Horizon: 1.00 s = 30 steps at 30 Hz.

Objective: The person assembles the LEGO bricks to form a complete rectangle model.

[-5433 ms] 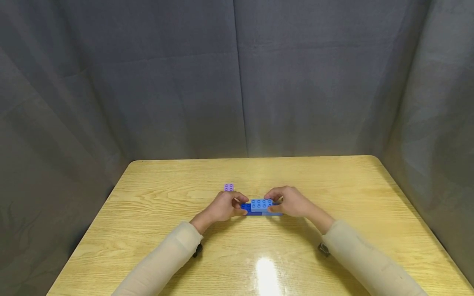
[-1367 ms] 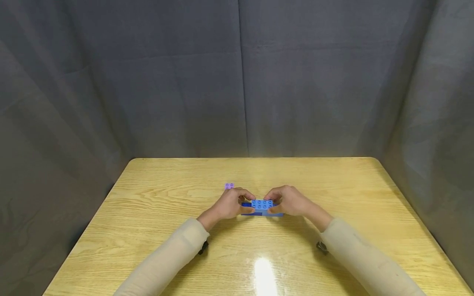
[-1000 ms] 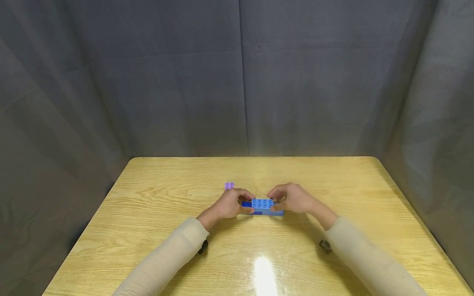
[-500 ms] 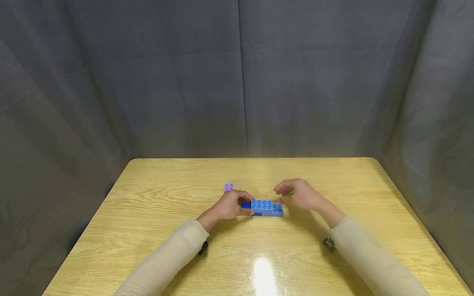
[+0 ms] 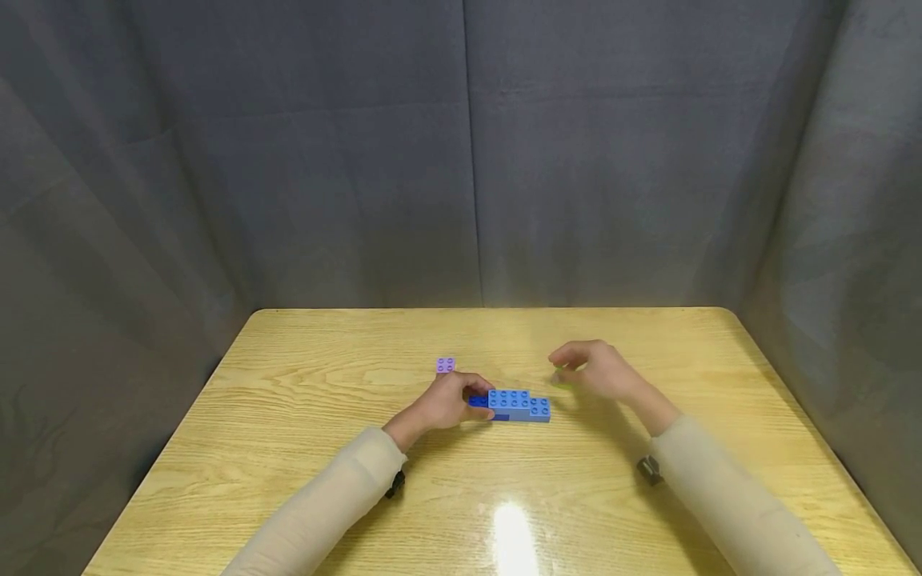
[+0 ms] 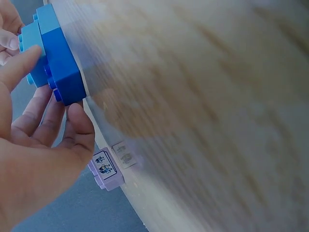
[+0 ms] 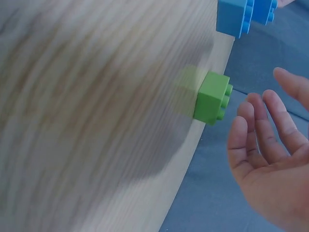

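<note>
Pinching the blue brick stack on the counter with our left hand, we see our right hand spread loosely beside the green brick, not touching. A light-blue brick already bridges two lower ones; green and lilac bricks seem left unjoined. No container shows.

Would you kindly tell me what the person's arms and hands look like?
The left sleeve and right sleeve are long, plain and cream-coloured, lightly creased. The left hand and right hand are ungloved. A small black object shows beside the left sleeve, a dark object beside the right; I cannot tell what they are.
</note>
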Tool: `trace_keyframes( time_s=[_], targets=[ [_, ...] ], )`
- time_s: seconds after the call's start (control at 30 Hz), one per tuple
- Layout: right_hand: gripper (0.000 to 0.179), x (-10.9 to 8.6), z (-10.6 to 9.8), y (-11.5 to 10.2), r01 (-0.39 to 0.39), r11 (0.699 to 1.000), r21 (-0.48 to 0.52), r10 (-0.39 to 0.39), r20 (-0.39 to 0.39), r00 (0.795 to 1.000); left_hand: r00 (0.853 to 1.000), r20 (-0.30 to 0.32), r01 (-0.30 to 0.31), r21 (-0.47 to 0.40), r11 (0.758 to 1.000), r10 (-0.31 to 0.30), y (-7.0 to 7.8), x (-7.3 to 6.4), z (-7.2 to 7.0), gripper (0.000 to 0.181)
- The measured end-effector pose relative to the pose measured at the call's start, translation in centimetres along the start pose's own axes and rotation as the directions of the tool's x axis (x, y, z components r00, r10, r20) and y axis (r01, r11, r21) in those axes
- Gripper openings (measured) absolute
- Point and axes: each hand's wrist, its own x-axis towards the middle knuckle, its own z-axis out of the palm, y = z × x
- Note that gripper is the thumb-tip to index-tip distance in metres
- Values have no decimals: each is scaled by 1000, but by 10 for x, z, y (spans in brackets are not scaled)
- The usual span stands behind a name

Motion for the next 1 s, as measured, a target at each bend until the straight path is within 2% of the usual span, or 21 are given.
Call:
trace_keyframes(
  time_s=[0.4, 0.73, 1.0],
  targets=[
    [33, 1, -2, 10, -56, 998, -26, 55, -56, 997, 1000, -7, -25, 22, 999, 25, -2, 0, 1, 32],
    [36, 2, 0, 16, -115, 993, 2, 115, -45, 992, 1000, -2, -15, 29, 999, 15, 0, -1, 1, 31],
    [37, 5, 2, 16, -97, 995, -7, 97, -34, 995, 1000, 1, -21, 38, 999, 21, 0, -1, 0, 32]
  ],
)
